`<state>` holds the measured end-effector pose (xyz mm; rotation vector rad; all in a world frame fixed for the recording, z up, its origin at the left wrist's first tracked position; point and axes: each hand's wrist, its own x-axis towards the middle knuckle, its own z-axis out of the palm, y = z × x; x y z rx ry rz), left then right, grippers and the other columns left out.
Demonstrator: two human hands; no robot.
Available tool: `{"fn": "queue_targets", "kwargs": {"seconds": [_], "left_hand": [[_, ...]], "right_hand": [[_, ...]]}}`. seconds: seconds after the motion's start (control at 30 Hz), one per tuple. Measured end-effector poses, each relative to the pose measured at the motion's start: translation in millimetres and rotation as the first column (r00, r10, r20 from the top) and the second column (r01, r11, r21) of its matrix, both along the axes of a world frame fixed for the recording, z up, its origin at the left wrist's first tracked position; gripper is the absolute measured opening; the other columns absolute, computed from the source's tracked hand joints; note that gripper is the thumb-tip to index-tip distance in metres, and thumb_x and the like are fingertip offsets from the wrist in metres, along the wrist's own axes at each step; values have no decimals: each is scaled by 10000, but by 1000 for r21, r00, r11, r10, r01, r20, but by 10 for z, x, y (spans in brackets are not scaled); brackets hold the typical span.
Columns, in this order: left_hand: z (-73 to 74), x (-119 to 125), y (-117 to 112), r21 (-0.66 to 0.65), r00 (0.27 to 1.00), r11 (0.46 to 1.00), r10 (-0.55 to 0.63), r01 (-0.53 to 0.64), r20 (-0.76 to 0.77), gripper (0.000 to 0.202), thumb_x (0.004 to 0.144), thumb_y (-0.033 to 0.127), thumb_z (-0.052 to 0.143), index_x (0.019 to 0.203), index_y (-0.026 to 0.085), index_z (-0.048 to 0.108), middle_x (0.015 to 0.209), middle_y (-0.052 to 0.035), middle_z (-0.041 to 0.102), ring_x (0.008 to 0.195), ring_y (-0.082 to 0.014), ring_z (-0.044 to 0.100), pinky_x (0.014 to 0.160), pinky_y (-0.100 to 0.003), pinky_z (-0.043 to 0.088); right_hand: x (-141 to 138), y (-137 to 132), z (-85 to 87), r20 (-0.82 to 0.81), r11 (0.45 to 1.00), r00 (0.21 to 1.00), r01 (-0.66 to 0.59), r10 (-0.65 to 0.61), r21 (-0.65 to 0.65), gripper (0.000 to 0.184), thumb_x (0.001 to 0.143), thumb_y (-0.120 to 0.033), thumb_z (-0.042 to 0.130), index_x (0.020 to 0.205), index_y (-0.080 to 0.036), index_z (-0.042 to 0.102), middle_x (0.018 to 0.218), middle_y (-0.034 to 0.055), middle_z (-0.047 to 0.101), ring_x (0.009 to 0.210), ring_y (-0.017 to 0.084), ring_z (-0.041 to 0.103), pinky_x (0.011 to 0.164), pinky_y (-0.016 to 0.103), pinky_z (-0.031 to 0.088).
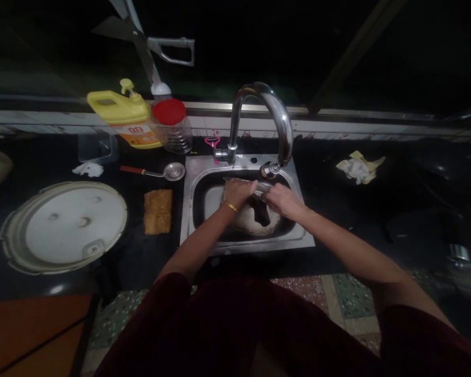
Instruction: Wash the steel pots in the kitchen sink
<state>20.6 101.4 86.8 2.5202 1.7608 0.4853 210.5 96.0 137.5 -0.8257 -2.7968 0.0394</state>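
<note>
Round pale vessel [247, 226] with a dark patch, lying in the steel sink [239, 247] at the centre of the frame, below the curved faucet [284, 125]. At its upper edge, left hand [238, 192] and right hand [283, 200] lie near each other with bent fingers; whether either one pinches the edge cannot be told. Left of centre, a brown scouring pad [157, 211] lies beside the sink; farther left rests a large round lid [76, 220].
</note>
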Motion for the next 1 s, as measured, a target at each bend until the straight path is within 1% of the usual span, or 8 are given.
{"fn": "queue_targets", "kwargs": {"seconds": [0.1, 0.27, 0.37, 0.47, 0.57, 0.7, 0.8, 1.0], "left_hand": [[-1, 38, 4, -4, 1000, 1000, 0, 0, 20, 513, 1005, 345, 319, 694, 157, 682, 676, -107, 693, 641, -188, 614, 643, -329, 341], [-8, 29, -16, -3, 997, 998, 55, -55, 54, 506, 996, 364, 359, 656, 158, 672, 658, -100, 688, 636, -174, 607, 650, -324, 342], [30, 46, -22, -23, 998, 999, 47, -46, 51, 525, 1002, 369, 334, 667, 161, 682, 677, -100, 696, 651, -175, 612, 655, -325, 342], [79, 62, -24, -67, 998, 997, 44, -41, 45, 558, 1008, 394, 300, 691, 156, 693, 708, -110, 703, 664, -186, 618, 659, -331, 345], [87, 62, -23, -74, 996, 996, 62, -57, 58, 539, 1007, 393, 315, 701, 151, 687, 706, -112, 700, 666, -183, 617, 671, -330, 349], [40, 52, -12, -56, 997, 998, 46, -42, 64, 512, 1006, 365, 334, 681, 155, 668, 703, -102, 698, 669, -173, 611, 680, -324, 352], [7, 35, -9, -49, 998, 998, 50, -47, 43, 498, 1007, 347, 334, 694, 154, 670, 691, -103, 691, 662, -173, 608, 665, -319, 347], [2, 26, -37, -26, 998, 998, 61, -60, 7, 535, 1010, 365, 312, 669, 141, 658, 642, -111, 669, 630, -172, 602, 640, -315, 343]], "right_hand": [[7, 5, -4, -8, 1000, 1000, -9, 9, -16, 253, 934, -163, 423, 891, -154, 672, 789, 79, 592, 768, 194, 442, 729, 322, 372], [122, -66, -58, -17, 998, 998, 59, -59, -7, 289, 953, -175, 404, 812, -157, 656, 773, 75, 580, 742, 183, 439, 704, 307, 372], [102, -59, -81, -42, 997, 996, 78, -78, -7, 276, 948, -172, 411, 818, -157, 655, 761, 78, 571, 757, 189, 450, 718, 313, 382], [67, -27, -87, -36, 999, 998, 51, -51, -3, 283, 948, -169, 405, 827, -169, 661, 761, 72, 576, 758, 190, 450, 719, 320, 384], [109, -21, -87, -29, 999, 999, 33, -32, 27, 299, 957, -179, 392, 891, -176, 684, 758, 66, 583, 745, 186, 448, 682, 319, 377], [110, -6, -112, -49, 999, 998, 27, -25, 45, 316, 960, -182, 382, 1018, -185, 692, 769, 65, 590, 749, 186, 457, 685, 329, 386], [109, -12, -167, -67, 998, 997, 27, -23, 64, 312, 960, -189, 393, 1039, -200, 694, 771, 58, 589, 745, 183, 454, 680, 327, 380], [206, -79, -297, -159, 980, 986, 79, -51, 180, 304, 941, -151, 414, 1000, -188, 710, 809, 59, 613, 738, 173, 438, 670, 314, 359]]}}
